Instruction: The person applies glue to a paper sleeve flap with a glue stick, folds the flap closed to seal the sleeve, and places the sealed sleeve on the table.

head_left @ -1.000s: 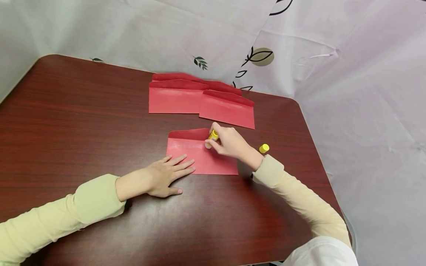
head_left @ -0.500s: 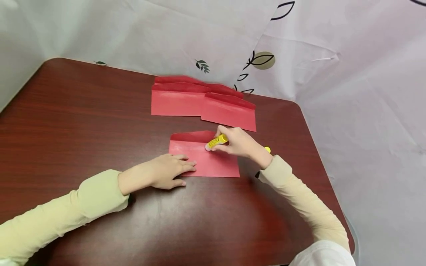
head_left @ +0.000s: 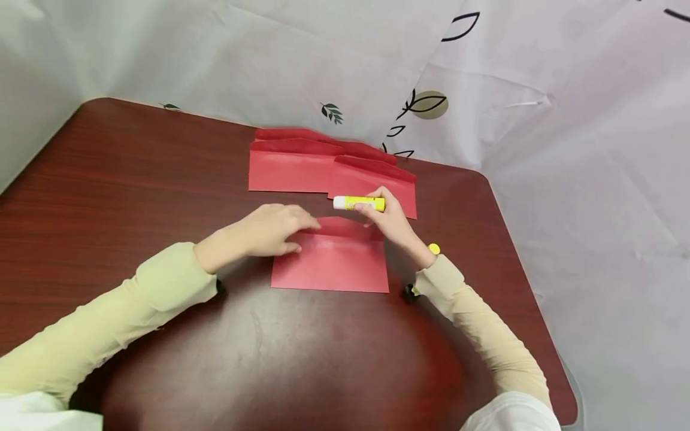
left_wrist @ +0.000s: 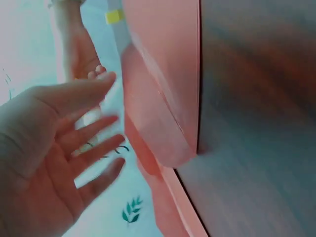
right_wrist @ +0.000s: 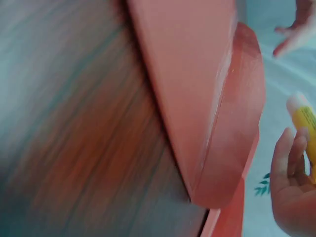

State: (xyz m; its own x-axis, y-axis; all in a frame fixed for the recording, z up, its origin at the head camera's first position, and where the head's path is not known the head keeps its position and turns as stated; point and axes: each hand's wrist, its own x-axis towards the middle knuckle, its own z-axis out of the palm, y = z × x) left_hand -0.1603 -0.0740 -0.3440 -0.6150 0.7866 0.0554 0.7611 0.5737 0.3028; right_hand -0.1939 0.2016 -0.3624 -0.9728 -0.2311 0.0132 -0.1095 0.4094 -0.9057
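Glue stick (head_left: 347, 203) pinched in right-hand grip (head_left: 392, 218); left-hand grip (head_left: 272, 230) slack, fingers spread.
Stick uncapped, near level, white end pointing left, held clear of the near red envelope (head_left: 331, 266), which lies flap unfolded on the bench (head_left: 302, 353). Left hand near flap's left end, apart from paper. Yellow cap (head_left: 434, 248) by right wrist; other red envelopes (head_left: 291, 172) overlap behind.
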